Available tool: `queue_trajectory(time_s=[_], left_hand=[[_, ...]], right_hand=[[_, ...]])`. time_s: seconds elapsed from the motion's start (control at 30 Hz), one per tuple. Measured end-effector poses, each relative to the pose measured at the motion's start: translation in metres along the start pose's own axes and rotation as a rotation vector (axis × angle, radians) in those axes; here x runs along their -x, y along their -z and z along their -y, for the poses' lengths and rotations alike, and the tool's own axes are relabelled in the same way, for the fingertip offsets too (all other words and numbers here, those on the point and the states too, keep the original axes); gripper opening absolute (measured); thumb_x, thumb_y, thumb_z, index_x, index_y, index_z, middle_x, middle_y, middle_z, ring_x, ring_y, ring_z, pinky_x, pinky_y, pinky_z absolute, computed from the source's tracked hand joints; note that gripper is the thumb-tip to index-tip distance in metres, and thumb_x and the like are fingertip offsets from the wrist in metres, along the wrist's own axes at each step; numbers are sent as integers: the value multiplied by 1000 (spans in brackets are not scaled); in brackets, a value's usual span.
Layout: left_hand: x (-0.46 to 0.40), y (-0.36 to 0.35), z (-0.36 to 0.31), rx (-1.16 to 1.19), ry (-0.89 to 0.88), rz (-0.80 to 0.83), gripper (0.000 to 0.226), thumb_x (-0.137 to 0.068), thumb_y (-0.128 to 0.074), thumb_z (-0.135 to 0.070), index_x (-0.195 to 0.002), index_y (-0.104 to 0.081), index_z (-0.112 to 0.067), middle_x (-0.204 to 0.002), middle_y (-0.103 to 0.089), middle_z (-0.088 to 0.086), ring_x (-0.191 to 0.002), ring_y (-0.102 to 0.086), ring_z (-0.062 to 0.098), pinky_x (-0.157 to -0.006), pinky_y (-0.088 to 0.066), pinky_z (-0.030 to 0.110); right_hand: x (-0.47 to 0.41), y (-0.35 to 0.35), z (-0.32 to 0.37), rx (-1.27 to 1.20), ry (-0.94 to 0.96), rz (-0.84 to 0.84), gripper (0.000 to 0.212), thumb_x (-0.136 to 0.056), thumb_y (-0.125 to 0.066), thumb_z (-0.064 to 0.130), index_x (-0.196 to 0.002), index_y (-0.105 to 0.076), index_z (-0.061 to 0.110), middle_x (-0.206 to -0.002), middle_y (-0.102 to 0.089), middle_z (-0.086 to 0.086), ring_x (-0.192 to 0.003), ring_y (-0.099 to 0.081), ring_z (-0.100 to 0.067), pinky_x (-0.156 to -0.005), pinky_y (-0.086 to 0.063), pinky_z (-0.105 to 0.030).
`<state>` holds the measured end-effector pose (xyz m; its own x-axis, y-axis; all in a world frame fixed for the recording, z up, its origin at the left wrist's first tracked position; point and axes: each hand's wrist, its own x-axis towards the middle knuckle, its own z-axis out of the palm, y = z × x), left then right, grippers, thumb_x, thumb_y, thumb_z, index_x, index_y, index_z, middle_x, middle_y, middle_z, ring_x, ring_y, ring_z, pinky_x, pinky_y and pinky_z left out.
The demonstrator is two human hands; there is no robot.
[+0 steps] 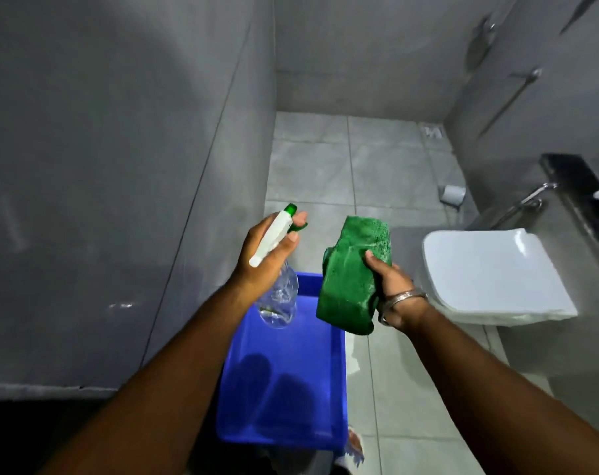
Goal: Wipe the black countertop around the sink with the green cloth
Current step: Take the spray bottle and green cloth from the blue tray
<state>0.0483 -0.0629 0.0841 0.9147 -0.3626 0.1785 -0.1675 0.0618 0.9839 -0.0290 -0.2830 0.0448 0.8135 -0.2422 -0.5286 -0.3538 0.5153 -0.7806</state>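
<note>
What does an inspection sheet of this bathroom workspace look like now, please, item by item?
Surface: grey tiled floor; no sink in view; a black ledge behind the toilet.
Job's things: green cloth, folded, held in the air.
Clutter: clear spray bottle; blue tub below the hands; a roll lying on the floor.
Hands: left hand grips the spray bottle; right hand grips the green cloth.
Cables: nothing seen.
Surroundings: grey walls; metal fittings on the right wall.
</note>
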Motion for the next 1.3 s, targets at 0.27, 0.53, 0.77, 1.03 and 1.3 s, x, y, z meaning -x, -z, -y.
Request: queue_trajectory(time_s=[0.27,0.53,0.77,1.03,1.3], left_hand=[[9,-21,-12,-155,129,126,23,-84,-61,-38,-88,-74,-20,-91,-75,8,-92,-71,22,-90,-53,32],[17,-26,-11,-236,279,140,26,-79,-56,-38,-81,-69,-15,-80,-72,14,-80,-68,32,-86,-55,56],[5,-31,-14,-251,235,47,20,-92,-58,-21,-80,-73,-16,-83,-75,6,-85,-71,19,-79,-55,29],[7,-33,-1,-333,178,-44,13,-91,-62,-20,-83,-71,-16,-76,-72,7,-68,-68,22,-59,-57,31],[30,-19,39,-280,163,-89,29,-96,-58,-11,-125,-62,-13,-117,-70,-2,-101,-67,8,-83,-50,13]], right_hand=[[-3,-37,72,7,227,29,32,-88,-65,31,-110,-68,8,-100,-76,-17,-94,-72,-35,-78,-58,-45],[-18,-33,111,67,238,-11,28,-86,-65,38,-101,-70,15,-91,-78,-9,-84,-75,-27,-67,-58,-34],[-24,-23,106,109,167,-13,31,-87,-63,39,-104,-69,14,-95,-77,-12,-88,-74,-30,-73,-56,-40],[-27,-12,83,97,99,10,33,-87,-63,40,-102,-70,12,-94,-77,-15,-85,-74,-31,-71,-57,-38],[-23,5,46,118,-9,15,42,-87,-63,42,-112,-68,8,-106,-74,-19,-97,-71,-36,-86,-55,-46]])
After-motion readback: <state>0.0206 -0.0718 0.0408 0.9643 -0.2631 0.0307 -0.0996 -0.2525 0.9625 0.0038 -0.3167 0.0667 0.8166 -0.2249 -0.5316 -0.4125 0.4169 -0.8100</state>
